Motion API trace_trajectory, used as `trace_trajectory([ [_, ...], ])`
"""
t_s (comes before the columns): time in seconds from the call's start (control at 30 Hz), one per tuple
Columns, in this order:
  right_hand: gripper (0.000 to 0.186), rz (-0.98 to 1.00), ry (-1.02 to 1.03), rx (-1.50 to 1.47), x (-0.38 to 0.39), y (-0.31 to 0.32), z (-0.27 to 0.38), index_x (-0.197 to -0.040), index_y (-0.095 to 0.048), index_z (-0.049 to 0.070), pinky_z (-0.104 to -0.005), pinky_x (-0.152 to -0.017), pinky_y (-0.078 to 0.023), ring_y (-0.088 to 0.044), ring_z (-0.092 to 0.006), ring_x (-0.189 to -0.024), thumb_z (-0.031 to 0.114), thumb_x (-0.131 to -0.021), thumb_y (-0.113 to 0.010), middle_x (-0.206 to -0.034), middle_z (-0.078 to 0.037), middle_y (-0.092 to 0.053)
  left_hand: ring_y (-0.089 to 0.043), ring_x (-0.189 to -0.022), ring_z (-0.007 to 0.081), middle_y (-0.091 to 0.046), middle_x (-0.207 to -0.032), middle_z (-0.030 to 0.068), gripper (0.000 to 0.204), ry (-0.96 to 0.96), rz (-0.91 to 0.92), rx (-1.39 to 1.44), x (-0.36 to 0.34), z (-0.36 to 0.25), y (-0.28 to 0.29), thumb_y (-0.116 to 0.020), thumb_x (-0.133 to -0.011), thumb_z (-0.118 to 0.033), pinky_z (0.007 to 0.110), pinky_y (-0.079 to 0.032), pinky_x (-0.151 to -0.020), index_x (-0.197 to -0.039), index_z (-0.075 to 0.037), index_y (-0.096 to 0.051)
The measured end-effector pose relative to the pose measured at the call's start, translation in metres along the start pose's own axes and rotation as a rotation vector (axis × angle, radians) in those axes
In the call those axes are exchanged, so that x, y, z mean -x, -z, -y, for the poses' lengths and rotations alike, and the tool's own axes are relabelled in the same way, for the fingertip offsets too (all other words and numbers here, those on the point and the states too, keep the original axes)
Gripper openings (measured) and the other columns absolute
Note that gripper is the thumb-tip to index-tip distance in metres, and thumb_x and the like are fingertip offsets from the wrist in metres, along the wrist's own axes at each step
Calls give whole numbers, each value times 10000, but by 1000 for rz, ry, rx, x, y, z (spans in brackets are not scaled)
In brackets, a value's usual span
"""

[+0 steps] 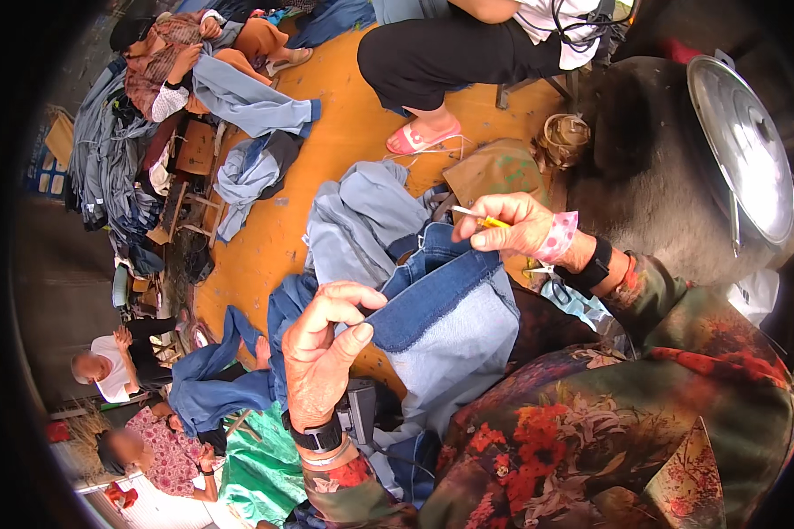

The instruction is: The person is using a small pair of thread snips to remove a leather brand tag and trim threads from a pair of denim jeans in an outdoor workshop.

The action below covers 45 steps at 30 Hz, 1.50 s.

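My left hand (322,344) pinches one end of the dark blue band of a denim garment (437,295), its thumb in front and its fingers behind. Below the band the cloth is paler and hangs toward my lap. At the band's other end is my right hand (513,222), closed around a small tool (496,222) with a yellow handle and a thin pale tip pointing left. The fingers hide most of this tool, so its exact kind is unclear. My right fingertips also touch the band's upper edge, which is stretched between both hands.
Pale jeans (362,216) lie heaped on the orange floor (326,97) just beyond. A large dark vat with a metal lid (745,145) stands at the right. Several people sit around with denim, one in black trousers (459,62). Scissors (538,270) lie beneath my right wrist.
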State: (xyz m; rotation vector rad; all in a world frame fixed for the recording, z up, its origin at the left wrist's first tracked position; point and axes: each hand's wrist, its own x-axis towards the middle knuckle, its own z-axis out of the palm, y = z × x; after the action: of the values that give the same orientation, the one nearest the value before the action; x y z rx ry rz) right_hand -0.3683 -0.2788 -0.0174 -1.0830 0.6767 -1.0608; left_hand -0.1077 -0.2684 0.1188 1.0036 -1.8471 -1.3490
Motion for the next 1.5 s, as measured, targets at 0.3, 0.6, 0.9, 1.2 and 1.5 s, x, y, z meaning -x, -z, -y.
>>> trace_trajectory([
  [0.3,199,105,-103,78,10,5,-15,-938,-618,35,-221,-704,-423,-516,-49,-767,167,-803,-681,-809,41,-583,-533,-919,236,-589,-912,114,173,16,10,-15,18,-9,-6,-668,-753,-84,360,-399,-836,-782,-32,-506],
  [0.6,309,-1,300,529,-19,-42,14,-1014,-582,60,-318,-725,-476,-622,-203,-812,178,-750,-691,-831,-80,-636,-538,-926,203,-603,-949,117,135,-33,60,1,27,-9,-15,-651,-767,-46,325,-407,-837,-773,-8,-521],
  [0.9,93,-384,305,554,-16,-4,-2,-882,-573,31,-262,-618,-447,-536,-91,-669,31,-790,-583,-683,-56,-571,-535,-905,206,-600,-934,122,129,-20,-36,48,32,2,-5,-647,-769,-42,324,-412,-825,-777,-14,-522],
  [1.2,224,-817,-195,1212,15,81,-1,-872,-590,37,-362,-649,-481,-615,-312,-740,187,-736,-685,-777,-155,-622,-538,-896,213,-596,-908,122,158,-21,-50,89,25,8,0,-672,-752,-63,326,-410,-811,-761,-8,-524],
  [1.5,176,-45,-46,145,12,22,5,-977,-625,38,-247,-794,-419,-516,-75,-856,143,-835,-630,-872,14,-594,-536,-911,235,-584,-910,133,222,18,-92,64,26,19,7,-700,-741,-130,361,-393,-841,-810,-44,-508],
])
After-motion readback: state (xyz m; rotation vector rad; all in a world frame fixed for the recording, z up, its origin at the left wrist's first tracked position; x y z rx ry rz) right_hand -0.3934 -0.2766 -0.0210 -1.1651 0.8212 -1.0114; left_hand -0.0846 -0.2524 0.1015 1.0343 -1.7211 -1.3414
